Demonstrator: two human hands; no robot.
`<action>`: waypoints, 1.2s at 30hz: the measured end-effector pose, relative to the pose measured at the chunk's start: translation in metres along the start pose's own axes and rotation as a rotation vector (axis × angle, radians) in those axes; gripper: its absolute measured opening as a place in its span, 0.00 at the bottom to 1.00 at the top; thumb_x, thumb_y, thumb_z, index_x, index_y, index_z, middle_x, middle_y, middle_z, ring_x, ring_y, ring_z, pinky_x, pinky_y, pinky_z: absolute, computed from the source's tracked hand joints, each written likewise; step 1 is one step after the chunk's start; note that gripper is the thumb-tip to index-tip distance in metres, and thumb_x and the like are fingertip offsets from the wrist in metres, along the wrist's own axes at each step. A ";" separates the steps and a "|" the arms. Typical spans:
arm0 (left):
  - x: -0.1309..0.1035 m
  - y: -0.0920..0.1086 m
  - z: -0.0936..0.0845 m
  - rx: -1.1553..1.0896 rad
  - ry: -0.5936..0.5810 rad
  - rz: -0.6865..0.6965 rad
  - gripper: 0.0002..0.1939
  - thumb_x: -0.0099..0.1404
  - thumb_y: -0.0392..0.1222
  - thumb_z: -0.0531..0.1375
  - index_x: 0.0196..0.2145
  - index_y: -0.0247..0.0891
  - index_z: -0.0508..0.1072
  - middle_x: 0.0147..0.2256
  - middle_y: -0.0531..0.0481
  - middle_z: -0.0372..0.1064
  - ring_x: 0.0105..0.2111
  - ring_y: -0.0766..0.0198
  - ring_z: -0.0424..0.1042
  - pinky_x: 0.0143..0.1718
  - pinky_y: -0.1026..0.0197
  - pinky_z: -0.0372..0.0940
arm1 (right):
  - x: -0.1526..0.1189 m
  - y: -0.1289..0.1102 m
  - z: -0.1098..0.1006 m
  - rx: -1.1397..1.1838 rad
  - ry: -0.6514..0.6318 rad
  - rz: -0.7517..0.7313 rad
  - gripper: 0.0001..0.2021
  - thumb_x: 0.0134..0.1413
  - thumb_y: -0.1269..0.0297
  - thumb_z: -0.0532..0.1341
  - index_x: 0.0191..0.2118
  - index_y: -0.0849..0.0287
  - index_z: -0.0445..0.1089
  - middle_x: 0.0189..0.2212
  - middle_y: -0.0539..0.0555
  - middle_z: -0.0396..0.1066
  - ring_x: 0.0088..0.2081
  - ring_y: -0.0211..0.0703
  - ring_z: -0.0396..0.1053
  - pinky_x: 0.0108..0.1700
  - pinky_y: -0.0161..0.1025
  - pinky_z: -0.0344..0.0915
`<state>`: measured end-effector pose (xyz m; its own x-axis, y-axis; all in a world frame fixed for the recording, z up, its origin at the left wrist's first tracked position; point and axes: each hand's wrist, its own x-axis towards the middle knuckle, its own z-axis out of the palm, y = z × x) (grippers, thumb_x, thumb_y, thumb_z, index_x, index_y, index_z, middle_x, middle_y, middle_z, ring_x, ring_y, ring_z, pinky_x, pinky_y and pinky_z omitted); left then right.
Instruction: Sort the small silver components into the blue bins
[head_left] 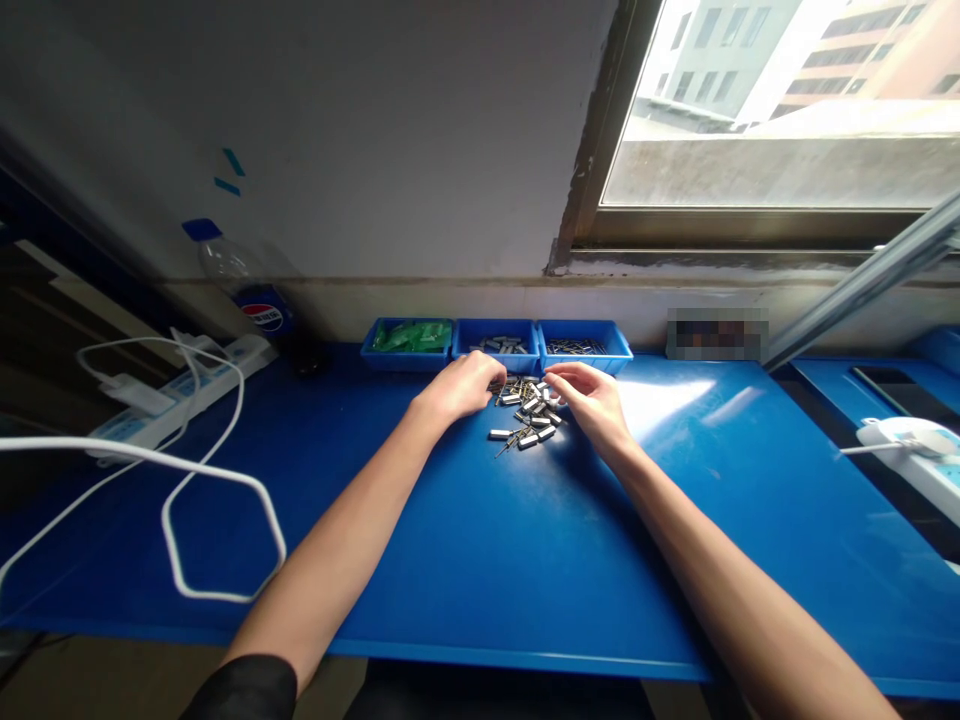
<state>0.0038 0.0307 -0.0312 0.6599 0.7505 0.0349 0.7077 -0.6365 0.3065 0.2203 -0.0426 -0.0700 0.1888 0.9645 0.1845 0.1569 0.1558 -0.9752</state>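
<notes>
Left hand (459, 388): fingers curled at the left edge of the metal parts pile (527, 414), grip unclear.
Right hand (592, 402): fingertips pinched at the pile's right edge.
Bins (496, 345): just beyond both hands on the tabletop (480, 560).

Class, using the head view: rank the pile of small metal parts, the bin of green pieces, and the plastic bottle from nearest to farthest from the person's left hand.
From the left hand:
1. Pile of metal parts, just to its right, touching the fingers.
2. Green-filled bin, behind it, slightly left.
3. Bottle, far left against the wall.
</notes>
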 end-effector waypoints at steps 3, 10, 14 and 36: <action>0.001 -0.001 0.002 -0.010 0.036 0.006 0.17 0.57 0.23 0.60 0.39 0.37 0.83 0.39 0.44 0.81 0.38 0.57 0.79 0.40 0.62 0.70 | 0.000 0.000 0.001 0.017 -0.007 0.015 0.15 0.52 0.50 0.71 0.39 0.57 0.80 0.34 0.55 0.80 0.32 0.45 0.75 0.38 0.43 0.72; 0.001 -0.004 -0.001 -0.128 0.094 0.007 0.19 0.54 0.23 0.59 0.41 0.37 0.81 0.33 0.48 0.79 0.31 0.62 0.76 0.32 0.65 0.67 | -0.001 -0.002 0.002 0.030 -0.015 0.008 0.15 0.52 0.51 0.71 0.39 0.57 0.80 0.34 0.54 0.80 0.33 0.44 0.75 0.39 0.43 0.73; 0.003 -0.002 -0.006 -0.282 0.205 0.150 0.16 0.58 0.25 0.58 0.40 0.36 0.80 0.36 0.48 0.80 0.36 0.62 0.78 0.40 0.64 0.71 | -0.002 -0.003 0.002 0.047 -0.025 0.021 0.15 0.51 0.51 0.71 0.39 0.58 0.80 0.33 0.54 0.80 0.33 0.44 0.75 0.39 0.43 0.73; 0.001 0.023 -0.011 -0.131 0.177 0.073 0.13 0.59 0.35 0.68 0.43 0.37 0.80 0.40 0.45 0.80 0.40 0.55 0.80 0.43 0.60 0.72 | -0.005 -0.007 0.003 0.133 -0.122 0.077 0.18 0.48 0.49 0.74 0.40 0.57 0.82 0.33 0.56 0.82 0.35 0.49 0.78 0.46 0.48 0.75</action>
<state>0.0179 0.0189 -0.0137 0.6453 0.7304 0.2237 0.6136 -0.6701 0.4176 0.2152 -0.0477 -0.0642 0.0747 0.9921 0.1007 0.0157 0.0998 -0.9949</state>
